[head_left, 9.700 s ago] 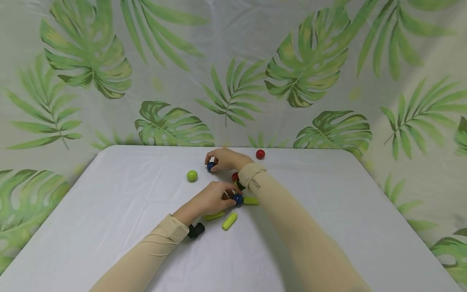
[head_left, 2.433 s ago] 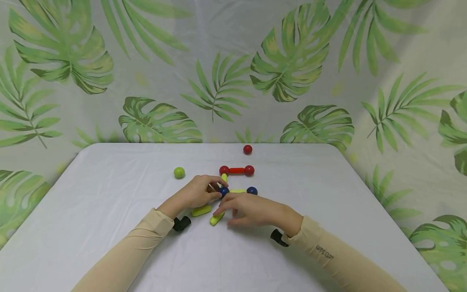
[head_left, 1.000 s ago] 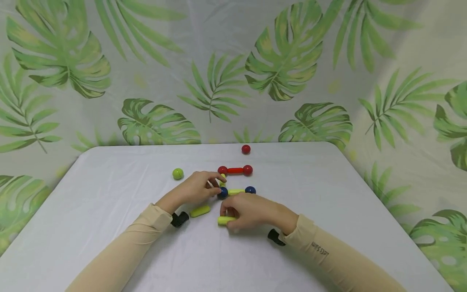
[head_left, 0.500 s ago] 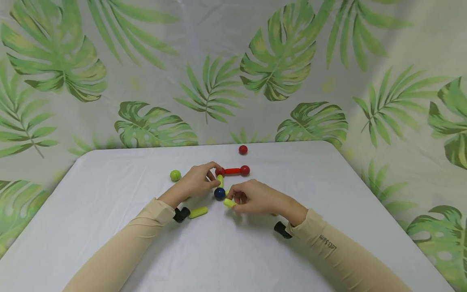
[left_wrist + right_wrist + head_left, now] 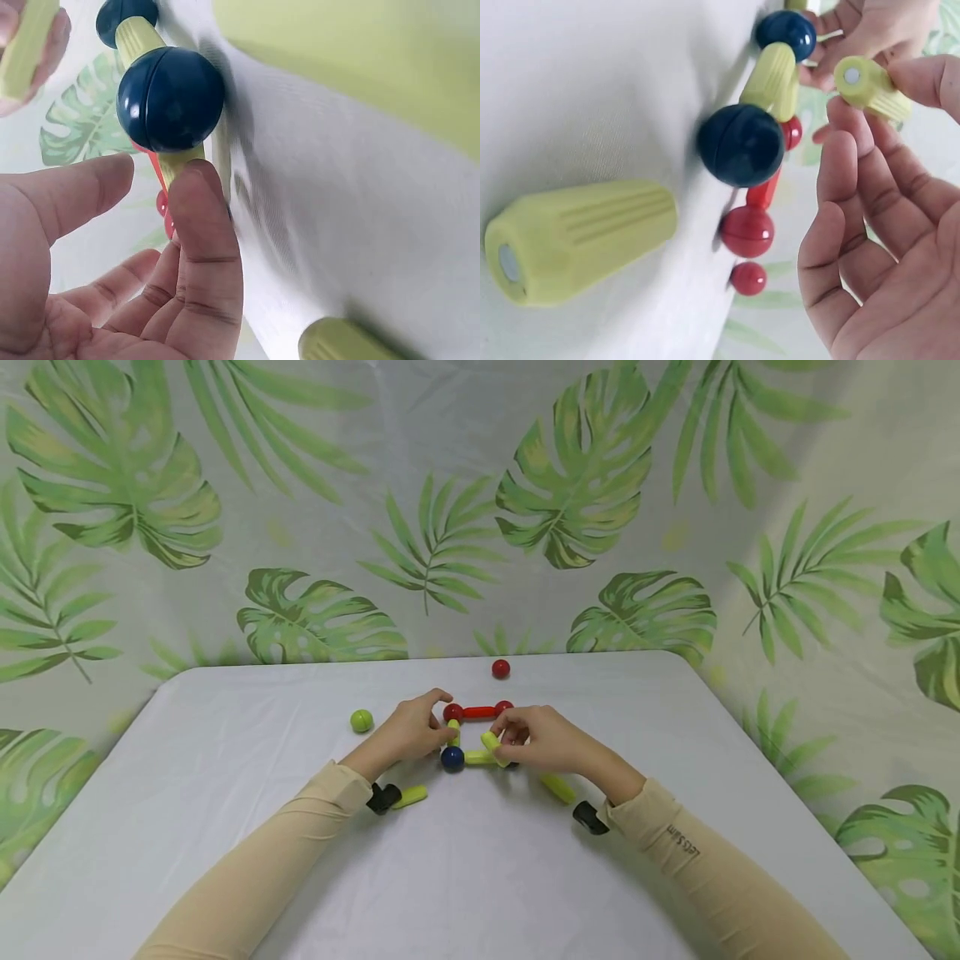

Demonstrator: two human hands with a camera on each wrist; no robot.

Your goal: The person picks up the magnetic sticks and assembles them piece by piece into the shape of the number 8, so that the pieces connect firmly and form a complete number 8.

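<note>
My right hand (image 5: 551,739) pinches a yellow-green rod (image 5: 870,86) between thumb and fingertips, lifted above the right blue ball (image 5: 741,145). A pale round disc shows in the rod's end. My left hand (image 5: 412,727) has thumb and fingers spread beside the left rod (image 5: 453,733); one fingertip overlaps that rod in the left wrist view, and contact is unclear. This rod stands between the left blue ball (image 5: 452,758) and a red ball (image 5: 453,714). Another yellow-green rod (image 5: 478,757) links the blue balls. A red rod (image 5: 478,712) joins two red balls at the back.
Loose on the white table (image 5: 465,885) lie a yellow-green rod (image 5: 557,789) below my right hand and another rod (image 5: 411,796) near my left wrist. A green ball (image 5: 362,720) sits left, a single red ball (image 5: 500,668) near the back edge.
Earlier my right hand placed a blue ball at the right end of the front rod. Since then it has picked up a loose rod and raised it rightward. My left hand has shifted off the left blue ball.
</note>
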